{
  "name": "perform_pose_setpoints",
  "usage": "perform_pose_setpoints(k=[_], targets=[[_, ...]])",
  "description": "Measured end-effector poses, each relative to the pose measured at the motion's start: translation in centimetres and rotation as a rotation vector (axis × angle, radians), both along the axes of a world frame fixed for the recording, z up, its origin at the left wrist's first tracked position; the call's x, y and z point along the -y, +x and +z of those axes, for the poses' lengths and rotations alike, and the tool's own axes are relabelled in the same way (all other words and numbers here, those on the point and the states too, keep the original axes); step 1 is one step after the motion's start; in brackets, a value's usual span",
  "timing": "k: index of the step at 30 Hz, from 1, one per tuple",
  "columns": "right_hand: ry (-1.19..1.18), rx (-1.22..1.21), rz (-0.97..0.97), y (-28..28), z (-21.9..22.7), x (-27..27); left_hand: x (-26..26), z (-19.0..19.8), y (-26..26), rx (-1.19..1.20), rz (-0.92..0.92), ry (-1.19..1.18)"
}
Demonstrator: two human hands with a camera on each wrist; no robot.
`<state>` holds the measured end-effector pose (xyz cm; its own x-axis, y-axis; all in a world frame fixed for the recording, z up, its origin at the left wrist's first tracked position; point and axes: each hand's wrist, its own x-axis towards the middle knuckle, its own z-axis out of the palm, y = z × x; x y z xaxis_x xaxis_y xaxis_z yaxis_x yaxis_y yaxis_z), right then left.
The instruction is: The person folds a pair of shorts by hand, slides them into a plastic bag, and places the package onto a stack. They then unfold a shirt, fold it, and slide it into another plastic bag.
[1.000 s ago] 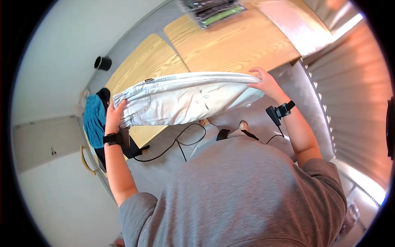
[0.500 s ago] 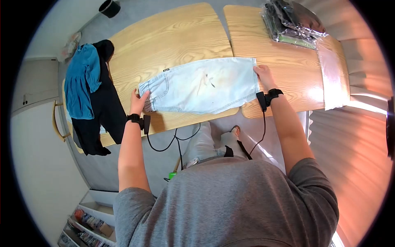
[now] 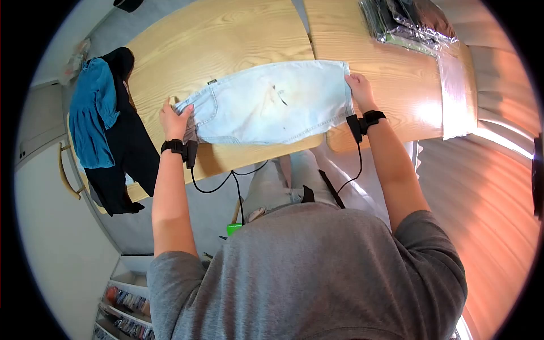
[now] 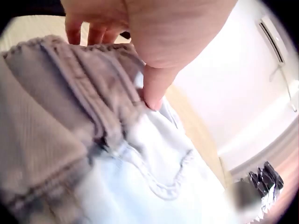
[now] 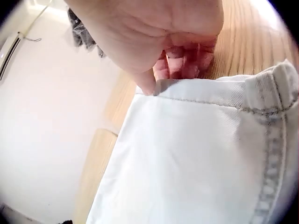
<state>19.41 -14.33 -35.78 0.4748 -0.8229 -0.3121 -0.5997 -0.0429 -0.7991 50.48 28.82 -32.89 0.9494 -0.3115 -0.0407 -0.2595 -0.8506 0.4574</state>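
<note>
Light blue denim trousers [image 3: 255,105], folded lengthwise with dark marks near the middle, lie along the front of the wooden table in the head view. At the gathered waistband my left hand [image 3: 175,120] pinches the cloth, thumb on top; the left wrist view shows the thumb of that hand [image 4: 173,32] on the denim [image 4: 159,186] and the other fingers behind the waistband. My right hand [image 3: 362,92] grips the hem end. From the right wrist, the right hand [image 5: 159,37] has its thumb over the hem of the denim [image 5: 187,154] and its fingers beyond the edge.
On the table's left end lie a teal garment [image 3: 93,113] and a black garment [image 3: 133,136]. Plastic-wrapped clothes [image 3: 408,25] stand at the back right, near a clear plastic sheet [image 3: 456,102]. A gap separates two wooden tabletops [image 3: 238,34]. Cables hang from both wrists.
The trousers were held up off the table with both hands a second ago; they have come down flat onto the tabletop. Both hands have kept their hold, and the head view has shifted.
</note>
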Motion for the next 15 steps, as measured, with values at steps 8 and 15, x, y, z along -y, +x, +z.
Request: perform_pose_setpoints(k=[8, 15], targets=[[0.185, -0.258, 0.170, -7.3, 0.6, -5.9, 7.1, 5.1, -17.6, 0.089, -0.879, -0.114], [0.781, 0.156, -0.118, -5.9, 6.5, -6.2, 13.0, 1.9, -24.4, 0.057, -0.635, -0.028]])
